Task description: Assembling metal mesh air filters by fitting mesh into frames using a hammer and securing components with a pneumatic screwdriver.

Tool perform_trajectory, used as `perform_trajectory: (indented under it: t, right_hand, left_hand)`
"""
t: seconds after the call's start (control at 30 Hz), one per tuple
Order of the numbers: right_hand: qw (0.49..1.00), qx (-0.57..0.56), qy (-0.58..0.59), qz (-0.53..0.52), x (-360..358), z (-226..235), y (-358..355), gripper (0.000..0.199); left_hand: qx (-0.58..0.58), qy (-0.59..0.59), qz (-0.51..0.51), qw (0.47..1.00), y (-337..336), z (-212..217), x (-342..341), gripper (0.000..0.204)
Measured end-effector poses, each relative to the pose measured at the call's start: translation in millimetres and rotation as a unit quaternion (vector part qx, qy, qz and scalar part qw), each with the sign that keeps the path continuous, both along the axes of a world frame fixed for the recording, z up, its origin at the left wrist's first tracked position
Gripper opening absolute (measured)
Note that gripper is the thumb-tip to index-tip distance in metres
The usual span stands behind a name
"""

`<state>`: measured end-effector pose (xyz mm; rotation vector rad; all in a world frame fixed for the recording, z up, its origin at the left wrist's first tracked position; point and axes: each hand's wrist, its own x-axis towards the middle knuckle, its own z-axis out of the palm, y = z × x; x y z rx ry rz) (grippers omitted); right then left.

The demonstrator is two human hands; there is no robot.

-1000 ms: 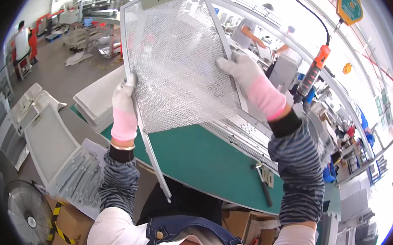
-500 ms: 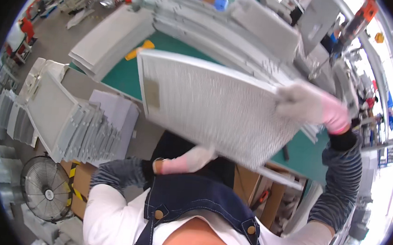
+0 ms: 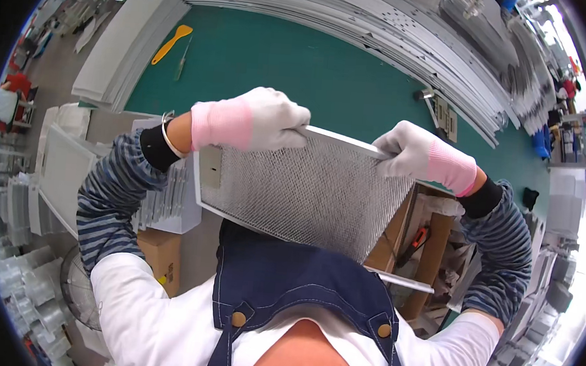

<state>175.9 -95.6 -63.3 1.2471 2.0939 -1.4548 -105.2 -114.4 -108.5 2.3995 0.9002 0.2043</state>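
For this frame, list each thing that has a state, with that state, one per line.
Mesh filter panel: held up off the green bench, tilted, gripped along its top edge.
Left hand: gloved, closed on the panel's top edge.
Right hand: gloved, closed on the top right corner.
Yellow spatula: lying flat on the green bench, untouched.

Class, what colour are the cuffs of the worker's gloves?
Pink, on white gloves; seen in the head view.

Rectangular metal mesh filter panel [image 3: 306, 191], silver frame, fine expanded-mesh face. Held off the green surface [image 3: 301, 68], just in front of it, over the person's chest. Tilted, top edge toward the surface, mesh face up toward the camera. Small metal tab at its left edge.
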Motion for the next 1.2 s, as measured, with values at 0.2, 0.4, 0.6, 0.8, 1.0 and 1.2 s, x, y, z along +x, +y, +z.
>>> perform_trajectory:
  t: [0.2,0.4,0.6,0.8,1.0,1.2]
  right_hand:
    - [0.984,-0.011,0.074,-0.160,5,-14,-22,0.035]
    - [0.998,0.049,0.008,0.037,6,5,-15,0.038]
    - [0.986,0.013,0.095,-0.135,25,-23,-22,0.029]
    - [0.984,0.105,0.133,0.053,41,-20,-28,0.068]
    - [0.973,0.217,-0.003,0.083,45,-23,-47,0.023]
    - [0.965,0.136,0.141,-0.172,122,-71,-68,0.017]
  left_hand:
    - [-0.043,-0.042,-0.096,0.994,12,-8,59,0.021]
    - [-0.105,-0.060,-0.138,0.983,19,-12,62,0.030]
    - [0.263,-0.006,-0.014,0.965,-8,-27,65,0.045]
    - [0.054,0.043,-0.076,0.995,8,-22,74,0.054]
    - [0.183,0.055,-0.087,0.978,0,-33,77,0.048]
    - [0.051,-0.173,0.331,0.926,-49,-34,-13,0.014]
